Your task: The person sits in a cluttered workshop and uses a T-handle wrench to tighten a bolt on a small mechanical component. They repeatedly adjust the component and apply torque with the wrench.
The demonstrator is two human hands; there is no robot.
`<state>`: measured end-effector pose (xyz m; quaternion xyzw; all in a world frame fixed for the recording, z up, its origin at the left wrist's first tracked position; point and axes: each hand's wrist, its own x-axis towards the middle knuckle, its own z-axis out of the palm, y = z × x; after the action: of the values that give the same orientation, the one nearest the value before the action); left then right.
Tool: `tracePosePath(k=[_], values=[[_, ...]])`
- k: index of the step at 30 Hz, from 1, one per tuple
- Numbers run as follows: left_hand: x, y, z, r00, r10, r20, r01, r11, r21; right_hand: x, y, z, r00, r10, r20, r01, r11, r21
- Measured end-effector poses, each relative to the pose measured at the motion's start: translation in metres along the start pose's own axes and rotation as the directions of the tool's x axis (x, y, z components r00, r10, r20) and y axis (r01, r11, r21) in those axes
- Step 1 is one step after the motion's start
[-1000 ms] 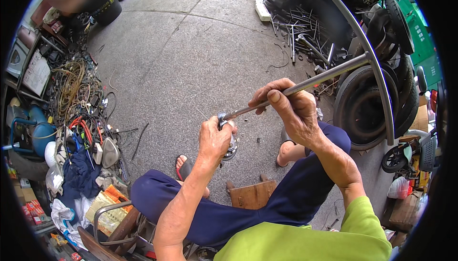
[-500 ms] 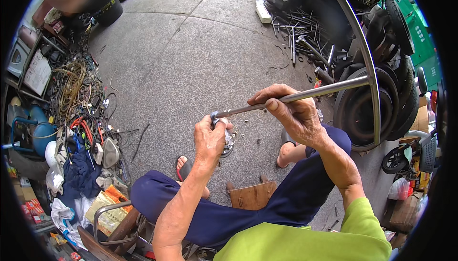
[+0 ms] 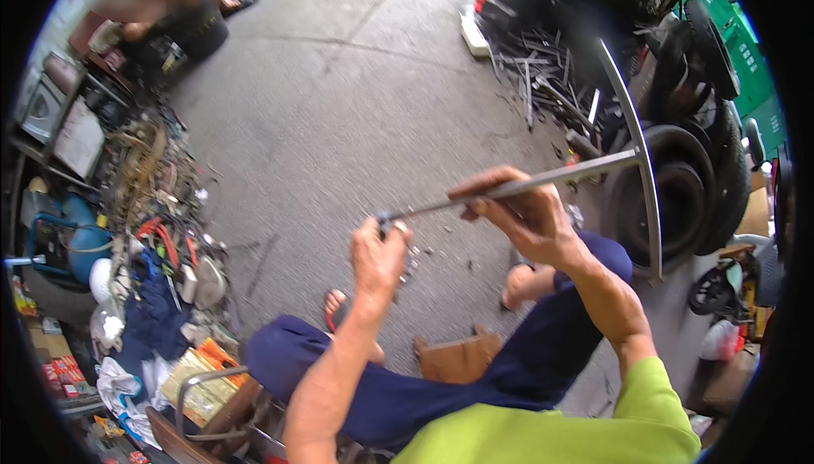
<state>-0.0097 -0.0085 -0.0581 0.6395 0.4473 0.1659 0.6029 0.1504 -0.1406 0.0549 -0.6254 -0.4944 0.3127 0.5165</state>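
A long metal T-handle wrench [image 3: 585, 167] slants across in front of me, its crossbar at the right bending with the lens. My right hand [image 3: 530, 218] supports the shaft midway, fingers stretched along it and thumb pressed against it. At the thin left end, my left hand [image 3: 378, 261] pinches a small grey metal part [image 3: 386, 217] between thumb and fingers. The tip of the wrench meets this part; whether it sits inside cannot be made out. Below the left hand, a few small pieces lie blurred on the floor, partly hidden by it.
A low wooden stool [image 3: 462, 357] stands between my legs. Cables, cloth and bags [image 3: 148, 311] heap up at the left. Tyres [image 3: 670, 184] and a pile of metal rods [image 3: 543, 83] line the right. Another person sits at the far left beside a black bucket [image 3: 199, 27].
The view has shifted and blurred slightly. The crossbar end of the wrench has dropped a little and moved slightly left. Both hands keep their grip.
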Motion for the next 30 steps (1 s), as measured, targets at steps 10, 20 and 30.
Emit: tracePosePath(k=[10,20,30], values=[[-0.013,-0.01,0.002,0.99,0.015,0.139,-0.026,0.997,0.073,0.008,0.01,0.009,0.898,-0.341,-0.279,0.25,0.916,-0.314],[-0.018,-0.014,-0.007,0.974,-0.087,0.211,0.126,0.975,-0.18,-0.006,-0.016,-0.006,0.977,0.196,0.086,-0.207,0.968,0.141],[-0.017,-0.019,-0.005,0.958,-0.084,0.275,0.094,0.995,-0.025,-0.006,-0.009,0.001,0.992,0.077,-0.102,-0.065,0.991,0.114]])
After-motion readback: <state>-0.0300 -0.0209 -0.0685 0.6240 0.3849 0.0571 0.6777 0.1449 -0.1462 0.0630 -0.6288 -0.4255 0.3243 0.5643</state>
